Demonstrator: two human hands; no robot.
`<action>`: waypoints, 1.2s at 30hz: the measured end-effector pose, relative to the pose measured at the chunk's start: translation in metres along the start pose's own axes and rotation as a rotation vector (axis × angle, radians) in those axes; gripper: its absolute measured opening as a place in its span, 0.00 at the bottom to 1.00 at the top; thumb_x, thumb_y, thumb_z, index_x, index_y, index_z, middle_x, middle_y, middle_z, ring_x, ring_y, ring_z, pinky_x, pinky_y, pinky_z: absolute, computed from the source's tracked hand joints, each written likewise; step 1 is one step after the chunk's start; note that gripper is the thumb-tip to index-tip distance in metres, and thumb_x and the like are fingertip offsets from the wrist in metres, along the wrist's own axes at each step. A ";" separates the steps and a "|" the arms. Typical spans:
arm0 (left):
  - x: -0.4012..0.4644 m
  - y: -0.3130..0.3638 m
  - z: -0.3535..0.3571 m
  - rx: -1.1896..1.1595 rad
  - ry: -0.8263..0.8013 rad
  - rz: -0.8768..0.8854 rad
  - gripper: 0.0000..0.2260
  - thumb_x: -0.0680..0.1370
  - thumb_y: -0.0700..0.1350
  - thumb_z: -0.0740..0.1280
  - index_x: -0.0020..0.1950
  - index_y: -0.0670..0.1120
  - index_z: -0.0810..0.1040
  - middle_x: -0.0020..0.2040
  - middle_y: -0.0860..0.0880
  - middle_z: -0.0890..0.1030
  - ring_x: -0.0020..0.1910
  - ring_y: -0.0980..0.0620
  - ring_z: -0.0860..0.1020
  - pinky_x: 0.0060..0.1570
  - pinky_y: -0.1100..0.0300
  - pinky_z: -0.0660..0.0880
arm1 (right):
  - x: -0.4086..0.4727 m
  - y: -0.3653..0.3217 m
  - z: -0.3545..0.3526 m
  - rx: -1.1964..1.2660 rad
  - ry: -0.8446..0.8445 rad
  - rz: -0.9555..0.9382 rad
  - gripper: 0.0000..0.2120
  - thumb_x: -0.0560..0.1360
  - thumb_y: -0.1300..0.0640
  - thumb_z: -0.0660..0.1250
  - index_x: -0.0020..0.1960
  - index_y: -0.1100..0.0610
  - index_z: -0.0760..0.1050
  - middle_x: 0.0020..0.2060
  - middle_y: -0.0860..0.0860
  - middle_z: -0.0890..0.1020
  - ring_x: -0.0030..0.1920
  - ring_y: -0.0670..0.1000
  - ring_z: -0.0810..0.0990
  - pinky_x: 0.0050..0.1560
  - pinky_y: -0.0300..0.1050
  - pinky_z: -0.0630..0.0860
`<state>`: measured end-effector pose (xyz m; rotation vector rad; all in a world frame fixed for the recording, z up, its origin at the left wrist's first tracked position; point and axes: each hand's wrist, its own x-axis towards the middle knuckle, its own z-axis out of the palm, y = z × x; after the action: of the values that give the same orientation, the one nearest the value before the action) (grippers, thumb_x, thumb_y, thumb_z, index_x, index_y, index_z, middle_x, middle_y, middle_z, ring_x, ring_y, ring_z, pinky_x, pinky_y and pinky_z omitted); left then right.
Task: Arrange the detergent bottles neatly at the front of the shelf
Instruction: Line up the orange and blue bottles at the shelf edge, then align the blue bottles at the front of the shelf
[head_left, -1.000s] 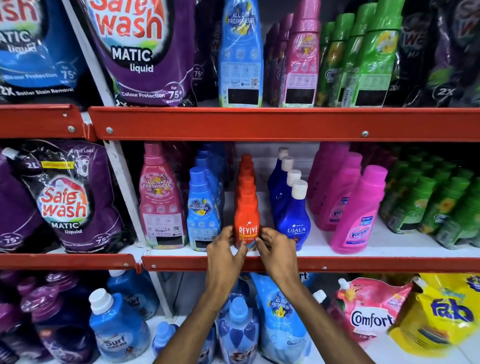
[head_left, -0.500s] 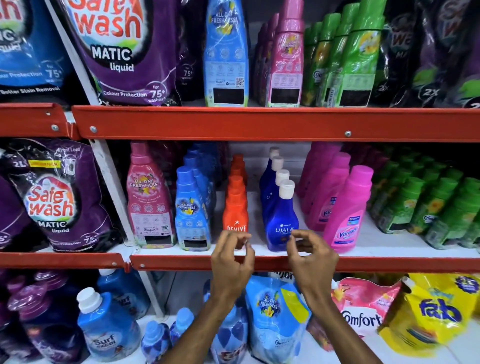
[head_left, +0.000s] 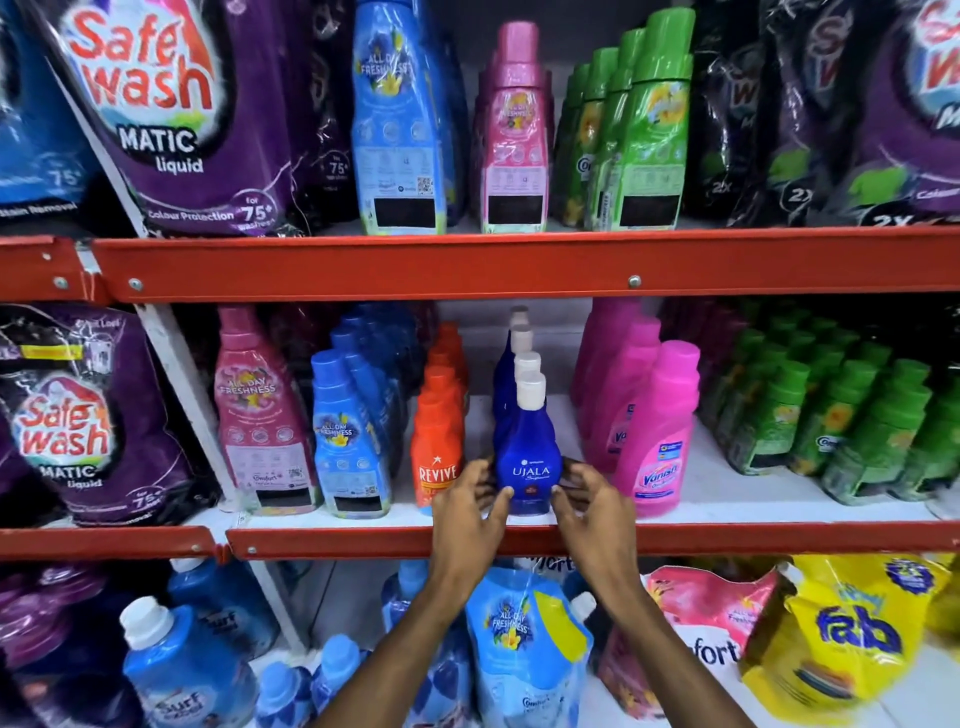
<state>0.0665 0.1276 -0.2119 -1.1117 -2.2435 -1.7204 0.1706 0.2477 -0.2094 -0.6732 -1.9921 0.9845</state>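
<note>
Two hands share the head view: my left hand (head_left: 467, 512) and right hand (head_left: 592, 506) clasp the base of the blue Ujala bottle (head_left: 529, 457), thumbs in front, fingers curled behind. It stands between my palms, just above the red shelf lip (head_left: 337, 540). I judge I'm squaring this row's front bottle. Next it needs lining up with the orange Revive bottle (head_left: 436, 457) just left of my left hand.

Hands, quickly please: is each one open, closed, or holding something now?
Left hand: holding the front blue bottle, fingers curled round its left side.
Right hand: holding the same bottle from its right side.
</note>
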 end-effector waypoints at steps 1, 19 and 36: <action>0.000 0.000 0.000 0.000 0.001 -0.005 0.15 0.78 0.39 0.72 0.64 0.43 0.78 0.52 0.52 0.85 0.49 0.62 0.83 0.51 0.70 0.80 | 0.000 0.001 0.000 0.004 -0.002 0.001 0.15 0.74 0.62 0.69 0.60 0.55 0.79 0.48 0.49 0.88 0.47 0.45 0.86 0.50 0.48 0.83; -0.025 0.014 0.015 -0.003 0.331 0.165 0.11 0.74 0.38 0.72 0.54 0.48 0.82 0.51 0.51 0.78 0.45 0.56 0.78 0.48 0.63 0.76 | -0.019 0.006 -0.033 0.075 0.249 -0.077 0.11 0.70 0.67 0.72 0.47 0.54 0.84 0.40 0.45 0.86 0.41 0.39 0.84 0.45 0.38 0.81; -0.006 0.060 0.114 0.067 -0.089 0.038 0.19 0.72 0.51 0.79 0.59 0.48 0.80 0.53 0.50 0.87 0.48 0.59 0.83 0.55 0.66 0.79 | 0.025 0.056 -0.118 -0.010 0.018 0.043 0.16 0.74 0.67 0.68 0.61 0.59 0.79 0.49 0.49 0.85 0.44 0.43 0.83 0.42 0.18 0.69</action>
<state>0.1453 0.2302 -0.2074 -1.2310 -2.2973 -1.5993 0.2618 0.3443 -0.2001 -0.7309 -1.9750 0.9914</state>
